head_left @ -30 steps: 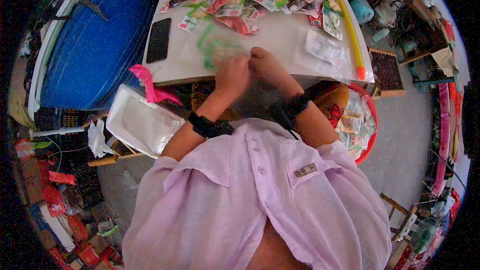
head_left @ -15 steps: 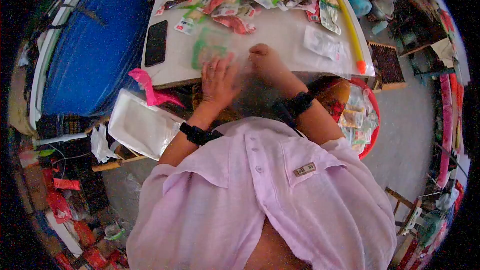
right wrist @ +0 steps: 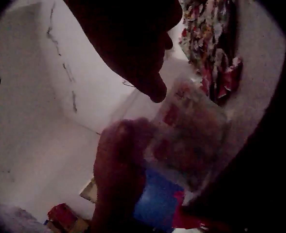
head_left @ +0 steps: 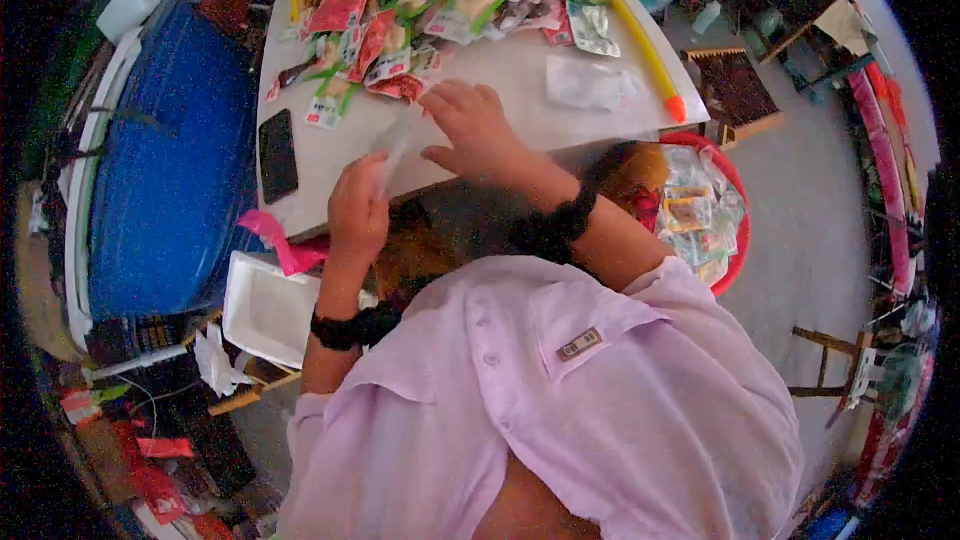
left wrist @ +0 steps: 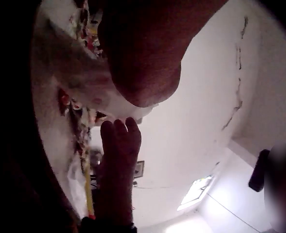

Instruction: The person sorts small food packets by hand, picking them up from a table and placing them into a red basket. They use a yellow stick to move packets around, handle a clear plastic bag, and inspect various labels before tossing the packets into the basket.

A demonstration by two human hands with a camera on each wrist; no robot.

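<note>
A clear plastic bag (head_left: 400, 143) (right wrist: 189, 133) is held up over the table's front edge. My left hand (head_left: 358, 208) (right wrist: 117, 160) grips its lower end in the head view. At the bag's upper end is my right hand (head_left: 478, 135) (left wrist: 118, 148), fingers extended and thumb held apart; whether the fingertips touch the plastic is unclear. Reddish patches show on or through the bag in the right wrist view. My left hand (left wrist: 140, 53) looms dark at the top of the left wrist view, and my right hand (right wrist: 133, 43) does likewise in the right wrist view.
Colourful packets (head_left: 470, 5) are heaped across the table's (head_left: 510, 75) far side. A phone (head_left: 278, 157) lies at left, clear packaging (head_left: 590, 86) and a yellow tube (head_left: 630, 25) at right. Below stand a white foam tray (head_left: 265, 310) and a red basket (head_left: 741, 220) of packets.
The head view has shifted. My hands have come up and left, and a clear bag is now in the left one. The right hand has uncurled. The green-marked bag no longer lies at the table's front.
</note>
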